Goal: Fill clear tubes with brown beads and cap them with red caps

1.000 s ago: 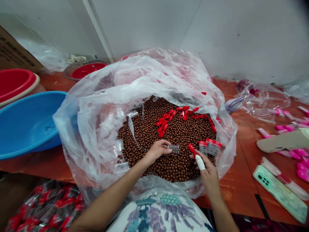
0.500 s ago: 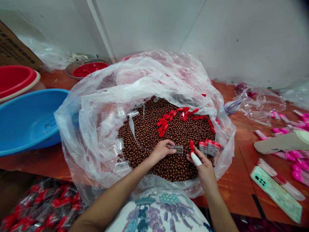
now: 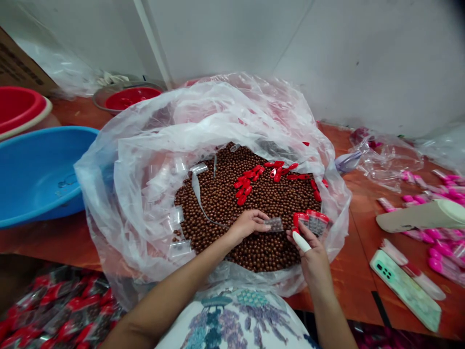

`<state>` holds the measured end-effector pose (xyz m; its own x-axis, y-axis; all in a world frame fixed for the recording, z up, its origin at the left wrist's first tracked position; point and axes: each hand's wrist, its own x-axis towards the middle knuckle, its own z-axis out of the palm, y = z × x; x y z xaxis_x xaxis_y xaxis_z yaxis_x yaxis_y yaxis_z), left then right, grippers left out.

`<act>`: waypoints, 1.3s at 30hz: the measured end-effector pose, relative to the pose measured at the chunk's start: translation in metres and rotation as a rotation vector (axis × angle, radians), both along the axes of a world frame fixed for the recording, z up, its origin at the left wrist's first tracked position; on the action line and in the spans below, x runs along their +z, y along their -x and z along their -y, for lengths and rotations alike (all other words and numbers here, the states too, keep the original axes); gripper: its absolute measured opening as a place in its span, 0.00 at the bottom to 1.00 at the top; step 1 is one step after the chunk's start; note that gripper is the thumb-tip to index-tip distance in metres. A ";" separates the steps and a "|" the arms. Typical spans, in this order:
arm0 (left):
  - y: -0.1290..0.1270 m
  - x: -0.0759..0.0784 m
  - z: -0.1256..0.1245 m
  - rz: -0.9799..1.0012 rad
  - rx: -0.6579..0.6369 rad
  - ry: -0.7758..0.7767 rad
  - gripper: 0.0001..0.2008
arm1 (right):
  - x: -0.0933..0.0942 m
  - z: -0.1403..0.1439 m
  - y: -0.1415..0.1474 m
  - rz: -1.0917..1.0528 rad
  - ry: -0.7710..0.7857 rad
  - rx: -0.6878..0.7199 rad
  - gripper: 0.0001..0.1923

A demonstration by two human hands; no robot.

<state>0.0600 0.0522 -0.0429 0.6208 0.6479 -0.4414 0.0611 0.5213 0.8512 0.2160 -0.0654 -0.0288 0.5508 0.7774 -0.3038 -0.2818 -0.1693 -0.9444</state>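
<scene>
Between the thumb and fingers of my left hand point(image 3: 247, 226) is a small clear plastic tube point(image 3: 275, 224) with brown balls inside. My right hand point(image 3: 313, 249), its thumb under a white cover point(image 3: 301, 241), pinches a red plastic cap point(image 3: 295, 222) close to the tube's right end. Tube and cap look slightly apart. Both hands are above a heap of shiny brown balls point(image 3: 214, 208) in a large translucent plastic bag point(image 3: 105, 194). Filled tubes with red caps point(image 3: 316, 223) lie just beyond my right fingers. Loose red caps point(image 3: 247, 182) rest farther back on the balls.
Empty clear tubes point(image 3: 179, 247) lie along the bag's left side. Left of it stands a blue basin point(image 3: 43, 145); red-capped tubes point(image 3: 65, 310) are piled below. On the orange tabletop point(image 3: 358, 242) at right are a phone point(image 3: 407, 291), a pale cylinder point(image 3: 421, 215) and pink-capped tubes point(image 3: 450, 252).
Both hands have moved slightly right, the left with the tube. The red cap has tipped and now overlaps the capped tubes behind it. The whole view has shifted a little.
</scene>
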 end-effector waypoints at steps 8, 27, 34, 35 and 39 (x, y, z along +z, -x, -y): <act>0.015 0.022 0.017 0.088 0.083 -0.059 0.15 | 0.011 -0.014 0.006 0.119 -0.037 0.060 0.25; 0.028 0.033 0.039 0.150 0.201 0.018 0.15 | 0.024 -0.007 0.028 0.779 -0.210 0.306 0.17; 0.028 0.032 0.053 0.203 0.292 0.003 0.15 | 0.005 -0.007 0.038 1.093 -0.253 0.406 0.34; 0.028 0.032 0.054 0.218 0.279 0.012 0.16 | 0.004 -0.007 0.038 1.105 -0.250 0.404 0.34; 0.032 0.032 0.052 0.248 0.212 0.147 0.16 | 0.003 -0.006 0.039 1.117 -0.227 0.368 0.33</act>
